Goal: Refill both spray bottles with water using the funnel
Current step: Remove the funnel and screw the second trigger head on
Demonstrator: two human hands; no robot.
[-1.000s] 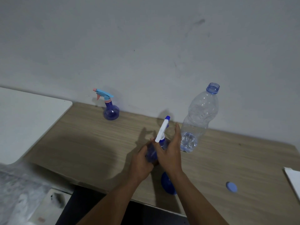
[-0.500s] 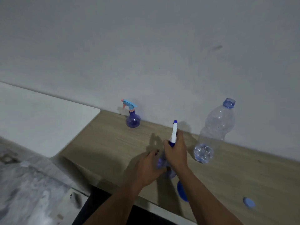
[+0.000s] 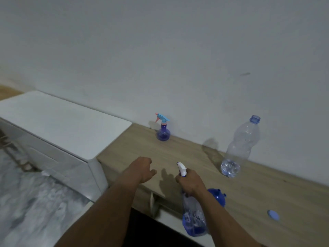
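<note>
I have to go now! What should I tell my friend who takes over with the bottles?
Right hand: grip shut on the spray bottle, lifted at the table's near edge, sprayer on.
Left hand: empty, loosely curled over the table.
Small spray bottle stands by the wall, sprayer on.
Water bottle uncapped, little water left; its cap lies nearby.
Funnel lies behind the right wrist.
Left: I can't tell if either still needs filling.

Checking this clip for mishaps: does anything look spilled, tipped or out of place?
No spill shows. The right hand holds a spray bottle lifted past the table edge. The water bottle stands uncapped, its cap lying apart on the table.
</note>
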